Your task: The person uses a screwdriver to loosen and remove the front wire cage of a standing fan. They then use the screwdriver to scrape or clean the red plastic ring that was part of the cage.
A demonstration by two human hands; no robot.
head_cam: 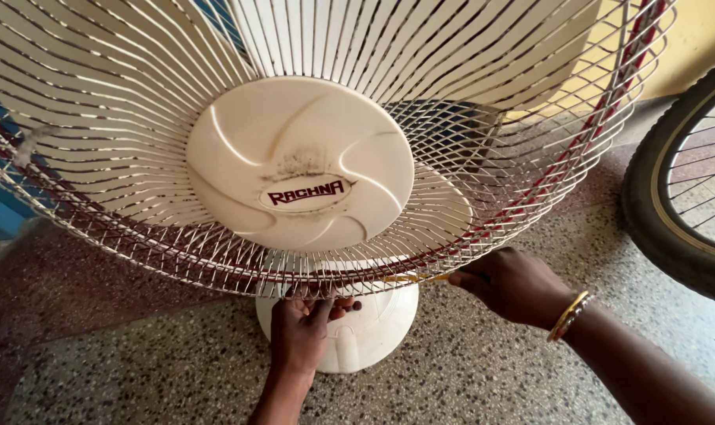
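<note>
Speckled terrazzo floor (483, 370), grey with a reddish patch at far left; blue wall edge at left, yellow wall at upper right.

Fan (302, 157): cream pedestal type, tilted toward the camera and filling the upper frame. Wire guard (137, 236) in front, round centre cap (298, 161) with a dusty smudge, blades visible behind the wires. A red rim band (546, 177) runs around the guard edge. White round base (365, 330) sits on the floor directly beyond the left hand.

Left hand (302, 330): comes up from the bottom edge, fingers curled and pressed together on the lowest wires of the guard, just above the base. Grip is closed on the rim; what lies under the fingertips is hidden.

Right hand (515, 285): to the right of the left hand, same height, wrist wearing a gold bangle (568, 315). Fingers are pinched around a thin yellowish tool (420, 278), apparently a screwdriver shaft, pointing left along the guard rim toward the left hand. Tip not resolvable.

Handling judgement: guard is light, springy wire, likely to flex and rattle if squeezed mid-span; the stiffer rim is the sound place to hold, as both hands do. Blades look like thin plastic, easily cracked. Base looks heavy enough to steady the fan.

Bicycle wheel (680, 189): far right of the right hand, well apart, standing on the floor.
</note>
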